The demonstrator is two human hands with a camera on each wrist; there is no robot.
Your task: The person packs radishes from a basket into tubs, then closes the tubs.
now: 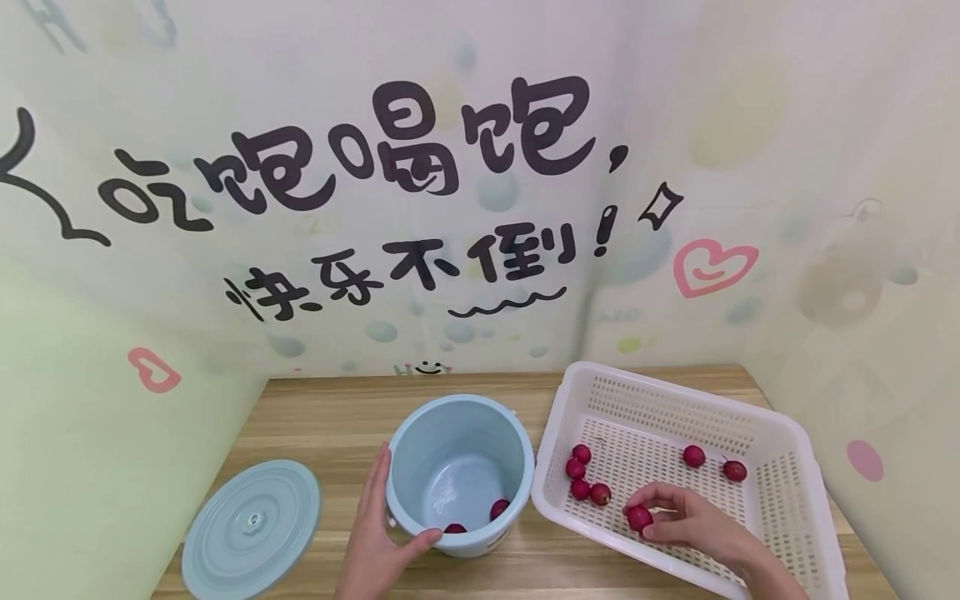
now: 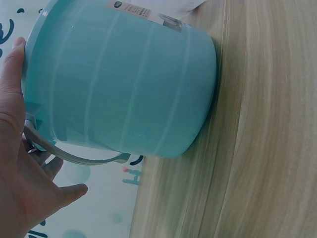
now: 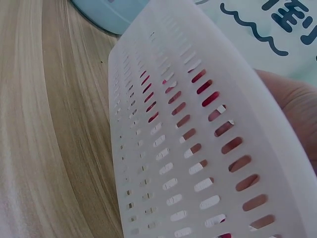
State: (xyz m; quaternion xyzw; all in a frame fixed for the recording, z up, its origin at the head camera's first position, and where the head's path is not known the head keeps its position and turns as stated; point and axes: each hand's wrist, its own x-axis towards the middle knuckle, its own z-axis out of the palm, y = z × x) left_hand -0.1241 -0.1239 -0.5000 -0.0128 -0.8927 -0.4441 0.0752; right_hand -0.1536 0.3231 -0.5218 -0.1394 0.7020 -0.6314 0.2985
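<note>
My right hand (image 1: 693, 525) pinches a red radish (image 1: 639, 518) between thumb and fingers, low inside the white perforated basket (image 1: 675, 388). In the right wrist view the basket's side wall (image 3: 148, 168) covers most of that hand. Several radishes (image 1: 580, 489) cluster at the basket's left; two others, one of them this radish (image 1: 693, 456), lie towards its back right. My left hand (image 1: 378, 533) rests against the left side of an upright light blue bucket (image 1: 457, 442), thumb at the rim, fingers extended. Two radishes, including this radish (image 1: 499, 508), show inside the bucket.
A round blue lid (image 1: 225, 542) lies on the wooden table (image 1: 337, 417) left of the bucket. The bucket's handle (image 2: 74, 157) hangs along its side. Behind the table rises a printed wall (image 1: 420, 333), with side walls left and right.
</note>
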